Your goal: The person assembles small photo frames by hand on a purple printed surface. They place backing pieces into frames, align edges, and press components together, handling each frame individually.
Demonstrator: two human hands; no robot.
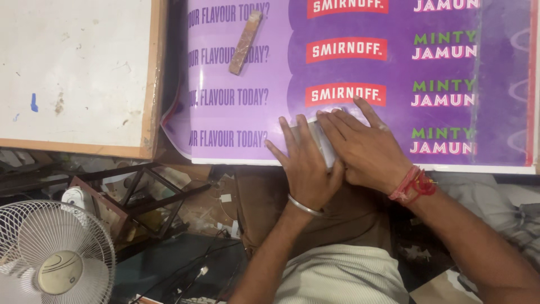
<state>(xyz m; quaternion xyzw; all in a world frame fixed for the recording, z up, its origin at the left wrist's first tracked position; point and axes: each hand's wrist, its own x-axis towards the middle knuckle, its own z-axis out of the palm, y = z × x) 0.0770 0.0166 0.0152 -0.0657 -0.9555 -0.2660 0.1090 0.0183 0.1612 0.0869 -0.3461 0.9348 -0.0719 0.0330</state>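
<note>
Two hands: both lie flat near the front edge of a purple sheet, side by side.
Fan (55, 254): white, with a wire guard, at the lower left, below the level of the work.
Board (73, 70): white, wood-edged, at the upper left, just beside the sheet.
Stone bar (245, 43): brown, oblong, lying tilted on the upper left part of the sheet, well apart from the hands.
Purple printed sheet (360, 73): glossy, with rows of repeated lettering, spread over the tabletop; its white front edge runs just below the hands.
Left hand (304, 163): fingers spread and stretched out, palm down on the sheet, a metal bangle at the wrist; it grips nothing.
Flat pale tool (322, 141): a whitish piece between the two hands, mostly hidden; what it is I cannot tell.
Right hand (363, 146): fingers extended, pressing down on the pale piece and sheet, red threads round the wrist.
</note>
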